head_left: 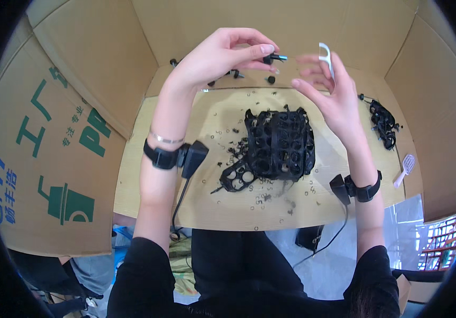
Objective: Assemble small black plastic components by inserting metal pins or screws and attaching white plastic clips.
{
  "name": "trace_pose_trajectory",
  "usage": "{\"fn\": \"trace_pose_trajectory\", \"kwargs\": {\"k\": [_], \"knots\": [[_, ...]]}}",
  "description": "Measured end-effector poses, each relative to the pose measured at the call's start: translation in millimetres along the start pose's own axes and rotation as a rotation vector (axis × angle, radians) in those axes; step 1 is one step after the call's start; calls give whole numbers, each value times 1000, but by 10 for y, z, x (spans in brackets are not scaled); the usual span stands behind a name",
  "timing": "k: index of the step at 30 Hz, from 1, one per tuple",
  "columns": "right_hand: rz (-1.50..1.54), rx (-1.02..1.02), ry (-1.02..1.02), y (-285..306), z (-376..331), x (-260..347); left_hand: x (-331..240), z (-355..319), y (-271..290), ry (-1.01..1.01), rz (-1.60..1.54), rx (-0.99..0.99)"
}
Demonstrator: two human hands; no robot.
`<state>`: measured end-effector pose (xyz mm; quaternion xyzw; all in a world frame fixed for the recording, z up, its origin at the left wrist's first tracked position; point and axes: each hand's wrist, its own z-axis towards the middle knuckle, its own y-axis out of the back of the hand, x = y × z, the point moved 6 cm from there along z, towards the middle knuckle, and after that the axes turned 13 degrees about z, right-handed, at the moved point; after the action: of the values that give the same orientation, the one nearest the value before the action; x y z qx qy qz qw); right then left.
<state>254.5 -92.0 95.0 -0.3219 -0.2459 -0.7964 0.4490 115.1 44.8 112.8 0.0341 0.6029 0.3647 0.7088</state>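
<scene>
My left hand (244, 50) is raised over the far side of the table, its thumb and fingers pinching a small black knob-like part with a shiny bluish metal tip (280, 57). The tip points right, toward my other hand. My right hand (331, 85) holds a white dental floss pick (325, 55) upright between its fingers; some of those fingers are blurred. A gap separates the two hands. Below them lies a black, floppy bundle full of round holes (281, 146), with a flap spread toward the near left.
Small rings and black crumbs are scattered around the bundle on the pale wooden table (212, 212). Similar black knobs (271, 80) lie at the back. To the right are a tangled black piece (383, 124) and a pale pink brush (406, 167). Cardboard walls (74, 143) enclose the table.
</scene>
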Motion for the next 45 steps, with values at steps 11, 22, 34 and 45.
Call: {"fn": "trace_pose_trajectory", "kwargs": {"k": [11,22,34,45], "knots": [[-381,59,490,-402,291,730,-597,-371,265,-225,205,-277],[-499,201,671,-553,229,592,-406,-335,213,-40,198,-158],[15,49,94,-177,293,590,-646,-453,147,-77,-19,-156],[92,-89,159,-100,-1,1074,-1001,-633,-170,-149,-424,-177]]}}
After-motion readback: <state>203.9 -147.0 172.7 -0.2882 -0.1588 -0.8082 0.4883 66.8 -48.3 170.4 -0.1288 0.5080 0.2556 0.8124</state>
